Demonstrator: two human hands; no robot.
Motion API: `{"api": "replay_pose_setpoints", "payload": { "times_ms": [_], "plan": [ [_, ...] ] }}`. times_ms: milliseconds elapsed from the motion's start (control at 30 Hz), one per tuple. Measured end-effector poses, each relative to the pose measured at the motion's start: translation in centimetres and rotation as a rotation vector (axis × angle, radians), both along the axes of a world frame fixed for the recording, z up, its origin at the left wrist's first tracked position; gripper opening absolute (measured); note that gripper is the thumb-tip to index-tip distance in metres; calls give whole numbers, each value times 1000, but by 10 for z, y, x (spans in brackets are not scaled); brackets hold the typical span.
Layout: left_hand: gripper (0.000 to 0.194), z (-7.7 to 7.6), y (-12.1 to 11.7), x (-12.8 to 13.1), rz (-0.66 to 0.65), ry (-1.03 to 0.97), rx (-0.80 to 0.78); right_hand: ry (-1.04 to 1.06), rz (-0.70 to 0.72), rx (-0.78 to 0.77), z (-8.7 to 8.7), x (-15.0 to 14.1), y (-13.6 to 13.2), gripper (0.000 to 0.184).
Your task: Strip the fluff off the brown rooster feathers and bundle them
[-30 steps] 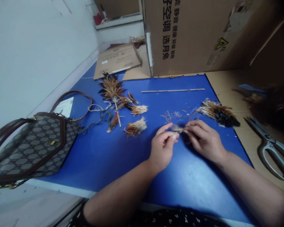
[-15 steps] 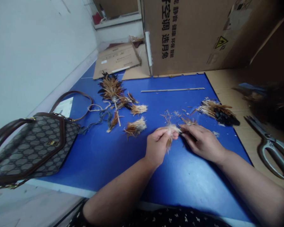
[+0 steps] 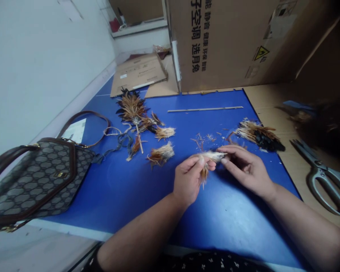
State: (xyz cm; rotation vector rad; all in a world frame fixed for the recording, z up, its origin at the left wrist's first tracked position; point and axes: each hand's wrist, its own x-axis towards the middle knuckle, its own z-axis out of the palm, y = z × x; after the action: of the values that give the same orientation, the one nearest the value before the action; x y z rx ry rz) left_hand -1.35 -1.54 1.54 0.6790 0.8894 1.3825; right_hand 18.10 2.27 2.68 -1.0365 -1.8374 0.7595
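Observation:
My left hand is closed, pinching a small bunch of feathers between thumb and fingers. Their pale quill ends point right, and brown tips hang below the fingers. Around those quill ends curve the thumb and fingers of my right hand, which grips them loosely. Just behind the hands lie loose feather scraps. To the left are two small tan feather bunches, one nearer and one farther. A feather duster with a thin stick handle lies beyond them.
A larger feather pile is at the blue mat's right edge. Scissors rest on cardboard at the right. A thin stick lies at the back. A patterned handbag stands left, near a dark cloth strip. A large carton stands behind.
The right hand has turned and its fingers have opened slightly around the quill ends, showing more of the bunch. The left hand keeps its hold. The whole view has shifted slightly.

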Motion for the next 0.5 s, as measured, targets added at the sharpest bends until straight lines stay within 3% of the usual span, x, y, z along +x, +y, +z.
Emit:
{"api": "replay_pose_setpoints", "payload": {
  "times_ms": [233, 500],
  "plan": [
    [23, -5, -3, 3, -63, 26, 15, 248, 79, -307, -2, -5, -1, 21],
    [26, -10, -4, 3, -110, 62, -63, 328, 10, -374, -1, -7, -4, 18]
  ]
}}
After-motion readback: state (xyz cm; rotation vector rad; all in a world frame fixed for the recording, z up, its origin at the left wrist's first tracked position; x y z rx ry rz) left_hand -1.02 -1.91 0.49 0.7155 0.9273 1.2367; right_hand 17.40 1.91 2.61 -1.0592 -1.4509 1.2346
